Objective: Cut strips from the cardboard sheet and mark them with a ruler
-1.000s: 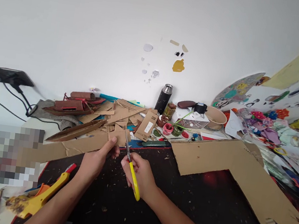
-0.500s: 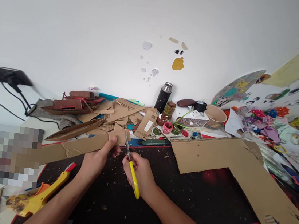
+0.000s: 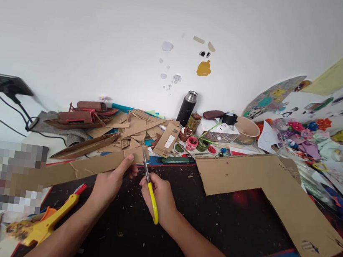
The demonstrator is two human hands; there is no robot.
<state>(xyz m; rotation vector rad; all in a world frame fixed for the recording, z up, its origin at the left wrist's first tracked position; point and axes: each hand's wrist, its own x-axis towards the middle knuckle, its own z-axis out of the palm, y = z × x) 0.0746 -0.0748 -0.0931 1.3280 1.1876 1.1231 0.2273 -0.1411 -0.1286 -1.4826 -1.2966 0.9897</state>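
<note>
Cardboard strip lies in the same spot, running left across the black mat; only the view has tipped down slightly since a second ago. Left hand pinches its right end. Right hand grips yellow scissors, blades at the strip's edge, cut barely advanced.

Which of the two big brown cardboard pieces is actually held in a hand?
The long brown cardboard strip on the left, pinched by the left hand; the L-shaped brown cardboard sheet lies flat, untouched.

We see bright, even, diffuse light with soft shadows; wide-angle distortion bends edges at 3 and 9 o'clock.
</note>
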